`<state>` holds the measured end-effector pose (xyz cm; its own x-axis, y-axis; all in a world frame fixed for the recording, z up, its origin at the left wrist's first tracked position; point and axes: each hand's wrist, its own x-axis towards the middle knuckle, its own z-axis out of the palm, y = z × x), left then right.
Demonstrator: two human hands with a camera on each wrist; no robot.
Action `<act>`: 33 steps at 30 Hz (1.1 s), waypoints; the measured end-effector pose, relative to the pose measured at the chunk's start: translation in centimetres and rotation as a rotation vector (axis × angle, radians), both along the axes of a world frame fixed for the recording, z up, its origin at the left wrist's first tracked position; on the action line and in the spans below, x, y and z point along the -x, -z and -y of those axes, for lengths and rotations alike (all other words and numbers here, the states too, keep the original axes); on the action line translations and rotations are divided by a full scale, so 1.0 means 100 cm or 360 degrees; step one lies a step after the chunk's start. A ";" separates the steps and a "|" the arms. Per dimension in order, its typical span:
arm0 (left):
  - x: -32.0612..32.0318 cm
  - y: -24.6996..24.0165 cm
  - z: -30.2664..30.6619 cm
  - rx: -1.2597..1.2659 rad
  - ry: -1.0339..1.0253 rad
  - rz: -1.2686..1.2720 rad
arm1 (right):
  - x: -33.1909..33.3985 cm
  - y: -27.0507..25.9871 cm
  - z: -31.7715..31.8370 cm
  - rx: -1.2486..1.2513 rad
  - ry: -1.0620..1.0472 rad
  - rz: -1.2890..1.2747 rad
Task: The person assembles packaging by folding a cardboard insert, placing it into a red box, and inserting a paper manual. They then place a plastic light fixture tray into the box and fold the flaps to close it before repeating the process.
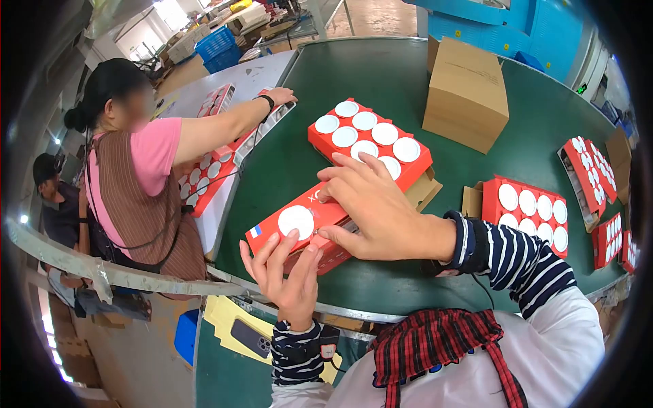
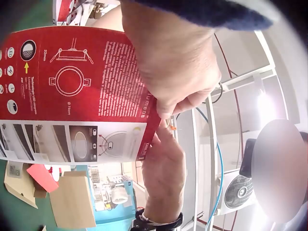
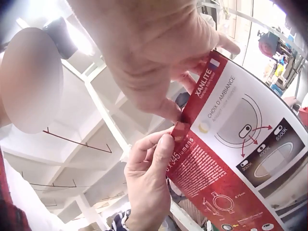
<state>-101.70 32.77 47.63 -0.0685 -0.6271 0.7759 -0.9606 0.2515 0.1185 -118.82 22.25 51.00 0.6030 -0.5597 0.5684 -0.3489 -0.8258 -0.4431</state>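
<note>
A red and white printed carton with a white disc on top lies at a slant in front of me. My left hand is at its near end, the thumb and index finger pinching a small red flap at the edge. From above, my right hand reaches over the same carton, thumb against the edge by the flap and fingers bent over the top, gripping that edge. In the left wrist view, the carton's printed side faces the camera. The inside of the carton is hidden.
Behind it lies a red carton with several white discs. A brown cardboard box stands farther back on the green table. More disc-topped red cartons lie to the right. Another person works at left. A phone lies below.
</note>
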 end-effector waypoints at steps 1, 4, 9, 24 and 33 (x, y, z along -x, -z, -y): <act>0.002 0.001 0.001 0.0001 0.0003 0.0003 | 0.000 0.002 0.002 0.0001 0.0003 0.0003; 0.008 0.001 0.002 0.0030 -0.0037 -0.0059 | 0.001 0.007 0.006 0.0029 -0.0032 -0.0026; 0.017 0.002 0.004 0.0089 -0.0136 -0.0107 | 0.008 0.010 0.016 0.0064 -0.0315 0.0051; -0.035 -0.101 0.034 -0.0919 0.0143 0.0135 | 0.077 0.028 -0.003 0.0012 -0.0338 0.0352; -0.072 -0.087 0.197 -0.0064 0.0139 0.0426 | 0.175 0.108 -0.050 -0.0819 -0.0383 -0.0006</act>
<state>-94.54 13.02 56.29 -0.3228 -0.6397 0.6976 -0.9340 0.3347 -0.1253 -136.28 27.20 40.20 0.7494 -0.6105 0.2563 -0.1799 -0.5603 -0.8085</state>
